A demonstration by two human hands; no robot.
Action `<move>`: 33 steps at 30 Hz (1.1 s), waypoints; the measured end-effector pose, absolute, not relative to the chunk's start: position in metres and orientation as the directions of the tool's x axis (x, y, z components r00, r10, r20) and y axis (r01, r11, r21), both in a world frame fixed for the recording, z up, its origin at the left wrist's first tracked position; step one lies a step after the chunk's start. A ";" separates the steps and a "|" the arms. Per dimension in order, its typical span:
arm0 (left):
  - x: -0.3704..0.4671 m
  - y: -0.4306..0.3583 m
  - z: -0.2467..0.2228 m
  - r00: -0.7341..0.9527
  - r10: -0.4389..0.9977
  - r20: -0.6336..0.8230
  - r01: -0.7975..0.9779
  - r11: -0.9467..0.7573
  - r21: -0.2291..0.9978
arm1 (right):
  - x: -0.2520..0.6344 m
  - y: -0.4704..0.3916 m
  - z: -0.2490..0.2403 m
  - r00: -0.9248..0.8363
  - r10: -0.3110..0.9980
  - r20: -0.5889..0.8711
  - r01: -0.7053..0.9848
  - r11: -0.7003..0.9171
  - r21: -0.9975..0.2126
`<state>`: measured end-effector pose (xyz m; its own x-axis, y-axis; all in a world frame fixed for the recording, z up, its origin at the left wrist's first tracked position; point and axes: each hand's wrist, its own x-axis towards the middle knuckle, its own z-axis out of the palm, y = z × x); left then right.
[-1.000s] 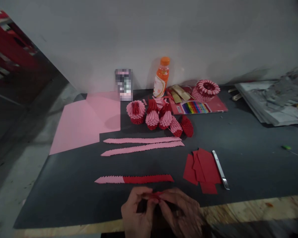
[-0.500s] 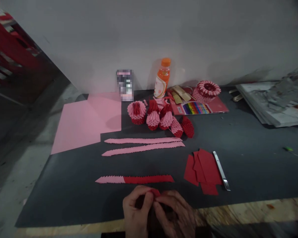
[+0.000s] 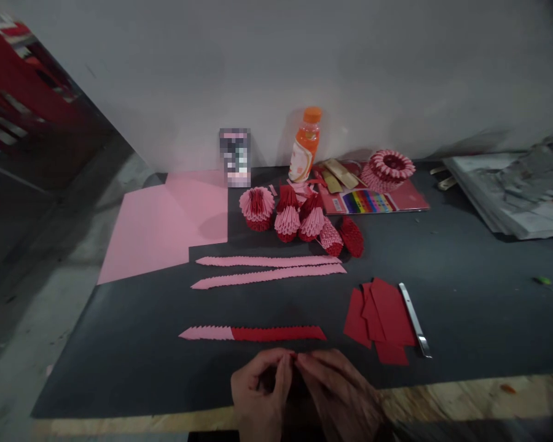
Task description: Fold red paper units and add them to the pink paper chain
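Note:
At the table's near edge, my left hand (image 3: 260, 390) pinches a small piece of red paper (image 3: 294, 356) between thumb and forefinger. My right hand (image 3: 338, 387) grips the same piece from the other side, and the fingers hide most of it. Just beyond the hands lies a folded paper strip (image 3: 276, 333), pink on its left part and red on its right. To the right rest several red paper rectangles (image 3: 384, 313), with a silver utility knife (image 3: 415, 319) beside them.
Two pink folded strips (image 3: 267, 276) lie farther back. Behind them stand several pink and red folded-paper pieces (image 3: 287, 215), an orange drink bottle (image 3: 305, 144) and a pack of coloured paper (image 3: 373, 202). Pink sheets (image 3: 166, 227) cover the left; a paper stack (image 3: 488, 190) sits far right.
My fingers have closed farther over the red paper, so less of it shows. My right hand has shifted slightly right. The whole view has moved a little.

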<state>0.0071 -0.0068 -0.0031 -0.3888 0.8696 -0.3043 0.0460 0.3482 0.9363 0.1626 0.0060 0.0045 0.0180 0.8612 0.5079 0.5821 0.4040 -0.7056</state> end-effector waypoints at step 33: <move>0.022 -0.021 -0.016 -0.508 0.861 0.029 0.309 0.151 0.939 | 0.146 0.002 0.001 0.056 0.933 0.355 0.425 0.299 -0.854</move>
